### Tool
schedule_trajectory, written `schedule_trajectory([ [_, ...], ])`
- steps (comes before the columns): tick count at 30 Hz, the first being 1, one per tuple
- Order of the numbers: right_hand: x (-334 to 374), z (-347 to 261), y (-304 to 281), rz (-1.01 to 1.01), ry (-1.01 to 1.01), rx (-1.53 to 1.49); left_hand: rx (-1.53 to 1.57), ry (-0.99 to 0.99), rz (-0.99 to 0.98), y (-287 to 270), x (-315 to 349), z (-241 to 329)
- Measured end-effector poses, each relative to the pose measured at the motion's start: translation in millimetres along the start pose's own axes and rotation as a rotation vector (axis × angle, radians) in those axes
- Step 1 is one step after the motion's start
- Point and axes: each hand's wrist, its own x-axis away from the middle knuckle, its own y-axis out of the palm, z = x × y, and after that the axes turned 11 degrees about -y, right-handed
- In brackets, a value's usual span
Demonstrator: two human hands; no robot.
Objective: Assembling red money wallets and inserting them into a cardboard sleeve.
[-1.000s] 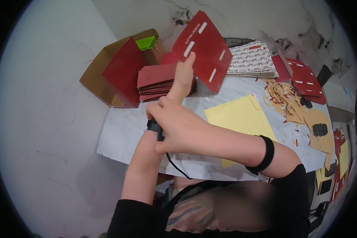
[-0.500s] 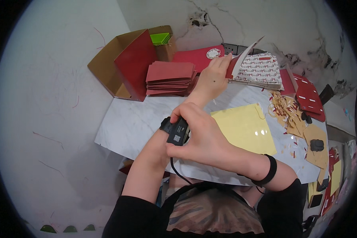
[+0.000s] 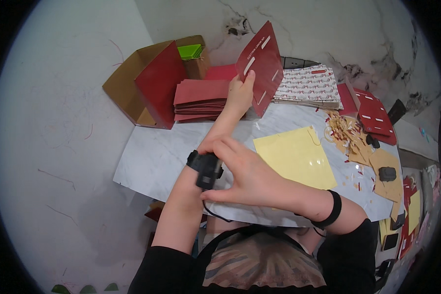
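Left hand (image 3: 241, 93): thumb on the near face of the red card (image 3: 259, 71), other fingers out of sight behind it; I have it pinched by its left side, raised above the table (image 3: 149, 159). Right hand (image 3: 245, 171): thumb and fingers in a wide C around the black device (image 3: 208, 171) on my left wrist; cannot tell whether they grip it.

Edges: card's top corner stands against the marbled wall (image 3: 208, 19); its right edge comes close to the patterned stack (image 3: 306, 83). Red stack (image 3: 201, 98) sits just left of my left hand, box (image 3: 120, 81) beyond it. Marble top shows from my left forearm to the table's left edge, and in a strip between red stack and yellow sheet (image 3: 294, 154). Scraps (image 3: 345, 130) crowd the right side.

Versus half a second ago: card was nearly edge-on, leaning over the patterned stack; now its face with white slots is turned toward me. Left hand sits further left. Yellow sheet lies as before.
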Motion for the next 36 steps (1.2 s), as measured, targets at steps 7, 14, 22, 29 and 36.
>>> schedule_trajectory([
  [7,-22,18,-12,-0.199,-0.468,0.464,0.108,-0.002,0.019,1,-2,-6],
  [14,-35,23,-4,-0.333,-0.640,0.591,0.230,-0.047,-0.023,-4,0,-6],
  [22,-15,25,-3,-0.289,-0.793,0.695,-0.198,0.146,-0.006,-11,16,10],
  [29,-23,29,-1,-0.018,-0.816,0.639,-0.727,0.798,-0.119,-14,19,31],
  [36,-16,31,-4,-0.066,-0.818,0.736,-0.319,0.068,-0.304,0,11,66],
])
